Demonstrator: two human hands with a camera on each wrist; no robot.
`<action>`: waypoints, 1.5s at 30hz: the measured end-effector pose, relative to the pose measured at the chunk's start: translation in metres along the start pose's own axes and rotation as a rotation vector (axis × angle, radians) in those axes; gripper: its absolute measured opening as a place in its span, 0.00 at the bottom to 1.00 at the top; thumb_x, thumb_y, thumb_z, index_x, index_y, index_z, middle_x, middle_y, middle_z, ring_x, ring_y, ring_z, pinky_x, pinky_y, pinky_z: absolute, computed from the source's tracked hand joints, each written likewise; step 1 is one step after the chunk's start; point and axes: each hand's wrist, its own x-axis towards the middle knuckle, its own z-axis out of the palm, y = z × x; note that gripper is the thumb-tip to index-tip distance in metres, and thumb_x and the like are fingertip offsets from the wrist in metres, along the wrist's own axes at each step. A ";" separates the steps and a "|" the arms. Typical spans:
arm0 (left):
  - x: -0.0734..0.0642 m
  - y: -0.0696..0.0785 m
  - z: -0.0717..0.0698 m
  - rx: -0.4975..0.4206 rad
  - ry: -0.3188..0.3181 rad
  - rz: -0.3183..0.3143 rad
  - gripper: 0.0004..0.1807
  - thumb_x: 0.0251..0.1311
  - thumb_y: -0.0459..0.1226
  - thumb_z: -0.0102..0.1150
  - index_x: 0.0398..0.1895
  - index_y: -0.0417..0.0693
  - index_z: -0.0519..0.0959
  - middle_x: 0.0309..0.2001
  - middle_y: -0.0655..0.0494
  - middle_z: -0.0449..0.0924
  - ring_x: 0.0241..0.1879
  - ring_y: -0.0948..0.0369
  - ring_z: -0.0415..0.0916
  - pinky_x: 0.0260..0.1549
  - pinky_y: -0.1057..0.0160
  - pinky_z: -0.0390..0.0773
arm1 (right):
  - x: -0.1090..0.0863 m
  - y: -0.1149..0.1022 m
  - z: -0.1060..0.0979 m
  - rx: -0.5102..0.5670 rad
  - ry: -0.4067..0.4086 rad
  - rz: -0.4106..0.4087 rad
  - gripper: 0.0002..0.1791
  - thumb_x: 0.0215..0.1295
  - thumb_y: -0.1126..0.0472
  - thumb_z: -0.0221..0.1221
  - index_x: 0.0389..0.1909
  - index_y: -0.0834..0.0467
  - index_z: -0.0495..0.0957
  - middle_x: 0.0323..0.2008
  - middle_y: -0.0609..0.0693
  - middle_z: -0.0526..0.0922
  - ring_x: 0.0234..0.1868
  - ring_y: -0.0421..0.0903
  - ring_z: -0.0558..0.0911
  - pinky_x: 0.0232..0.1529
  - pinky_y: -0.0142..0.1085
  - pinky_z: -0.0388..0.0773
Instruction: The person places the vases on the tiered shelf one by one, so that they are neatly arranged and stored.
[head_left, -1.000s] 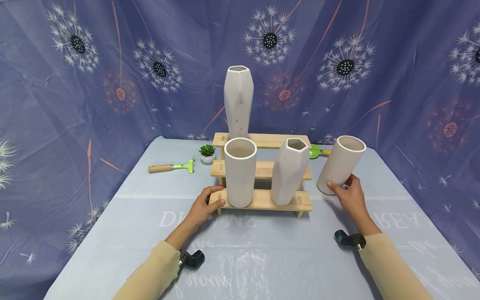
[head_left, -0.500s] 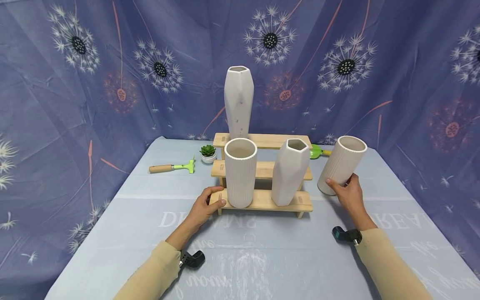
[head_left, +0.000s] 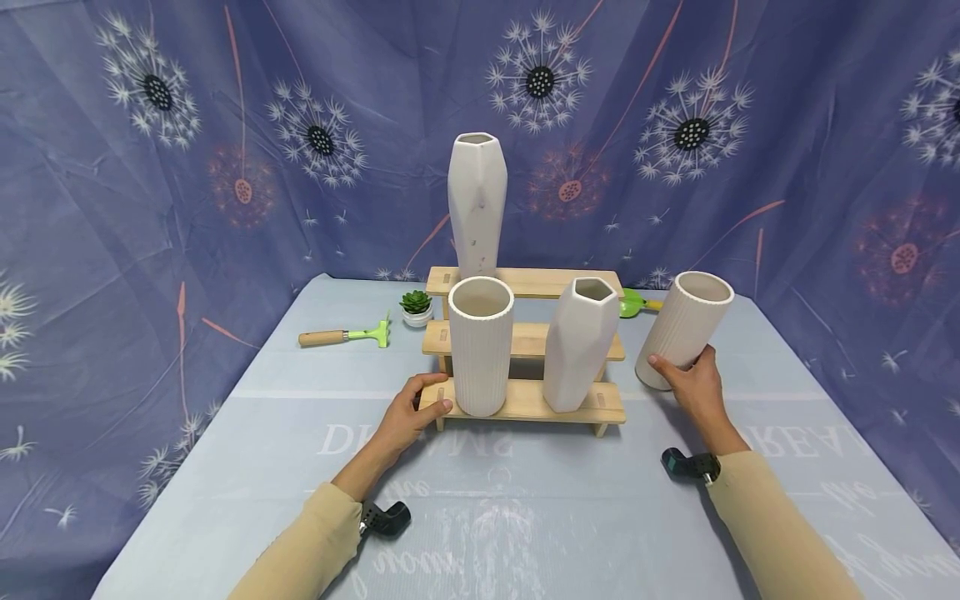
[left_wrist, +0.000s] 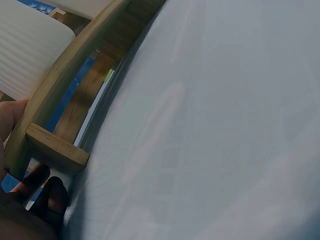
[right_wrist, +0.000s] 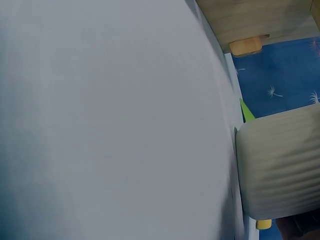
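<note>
In the head view, my left hand (head_left: 405, 417) grips the left end of a three-tier wooden stand (head_left: 528, 400), thumb on the bottom shelf. The left wrist view shows curled fingers (left_wrist: 56, 197) by the stand's leg. My right hand (head_left: 697, 392) holds a white ribbed cylindrical vase (head_left: 684, 329) low down, thumb in front, other fingers partly hidden behind. That vase's base is at the tabletop, right of the stand. On the bottom shelf are another ribbed vase (head_left: 482, 350) at left and a faceted white vase (head_left: 577, 350) at right. A tall faceted vase (head_left: 477, 200) rises from the top shelf.
A small potted succulent (head_left: 416, 307) and a green hand rake with a wooden handle (head_left: 345, 335) lie left of the stand. Behind its right side shows a green shovel-like tool (head_left: 633, 303), partly hidden. A blue dandelion-print curtain (head_left: 375, 150) hangs behind the table (head_left: 487, 533).
My right wrist and forearm have shifted slightly left, with the thumb sliding a little on the vase. The left hand, stand and vases look unmoved apart from slight camera motion.
</note>
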 end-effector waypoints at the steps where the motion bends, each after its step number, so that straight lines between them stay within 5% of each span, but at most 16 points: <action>1: 0.000 0.000 0.000 -0.003 -0.001 0.000 0.25 0.61 0.33 0.58 0.62 0.42 0.67 0.60 0.41 0.67 0.46 0.64 0.69 0.42 0.70 0.72 | 0.000 0.000 0.000 -0.001 -0.003 0.001 0.53 0.57 0.40 0.61 0.70 0.65 0.43 0.65 0.70 0.60 0.64 0.65 0.64 0.63 0.57 0.60; 34: -0.001 -0.001 0.001 0.019 0.007 -0.016 0.26 0.61 0.35 0.59 0.62 0.43 0.68 0.61 0.43 0.66 0.48 0.62 0.68 0.43 0.70 0.72 | -0.014 -0.011 -0.018 -0.030 -0.002 0.001 0.53 0.55 0.36 0.61 0.68 0.66 0.50 0.63 0.70 0.64 0.62 0.64 0.68 0.58 0.57 0.67; 45: -0.001 0.000 0.001 0.007 0.006 -0.004 0.26 0.60 0.34 0.59 0.62 0.42 0.67 0.59 0.41 0.66 0.47 0.62 0.68 0.42 0.70 0.72 | -0.023 -0.031 -0.030 -0.033 0.016 -0.085 0.49 0.56 0.40 0.62 0.65 0.69 0.54 0.58 0.71 0.68 0.57 0.64 0.71 0.49 0.55 0.69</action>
